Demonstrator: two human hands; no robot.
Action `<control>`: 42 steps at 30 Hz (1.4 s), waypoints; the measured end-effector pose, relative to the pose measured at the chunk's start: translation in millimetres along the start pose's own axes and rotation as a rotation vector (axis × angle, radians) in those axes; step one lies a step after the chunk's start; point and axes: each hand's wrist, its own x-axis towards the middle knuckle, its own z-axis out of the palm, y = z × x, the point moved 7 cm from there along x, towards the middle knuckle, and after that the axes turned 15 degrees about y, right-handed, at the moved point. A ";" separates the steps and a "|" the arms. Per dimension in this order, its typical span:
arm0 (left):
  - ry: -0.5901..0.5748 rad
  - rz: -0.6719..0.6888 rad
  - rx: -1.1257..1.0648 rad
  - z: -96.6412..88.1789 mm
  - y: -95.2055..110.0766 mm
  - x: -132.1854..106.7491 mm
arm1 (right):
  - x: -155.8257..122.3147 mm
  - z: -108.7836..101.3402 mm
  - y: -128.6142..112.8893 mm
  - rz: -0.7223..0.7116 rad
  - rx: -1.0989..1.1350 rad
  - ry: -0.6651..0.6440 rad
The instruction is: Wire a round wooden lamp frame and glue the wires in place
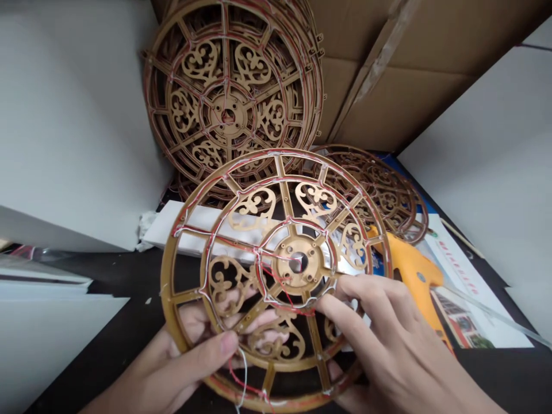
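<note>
A round gold openwork frame (271, 368), with heart-shaped scrolls between its spokes, is held up tilted in front of me. Red and white wires (235, 233) run along its rings and one spoke to the hub. My left hand (190, 356) grips the lower left rim, thumb in front and fingers seen through the gaps behind. Loose red and white wire ends hang near that thumb. My right hand (379, 328) is at the lower right, its thumb and forefinger at the wire by the inner ring. Whether they pinch the wire is hard to see.
Behind stands a stack of similar wired frames (228, 57), leaning against a cardboard box (422, 92). More frames (388, 184) lie at right. An orange glue gun (409, 270) rests on a printed sheet (474, 310). White panels (69, 115) border the dark table.
</note>
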 end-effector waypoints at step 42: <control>-0.164 0.336 0.137 11.0 31.6 -7.6 | -8.2 4.5 -13.1 0.075 -0.032 0.065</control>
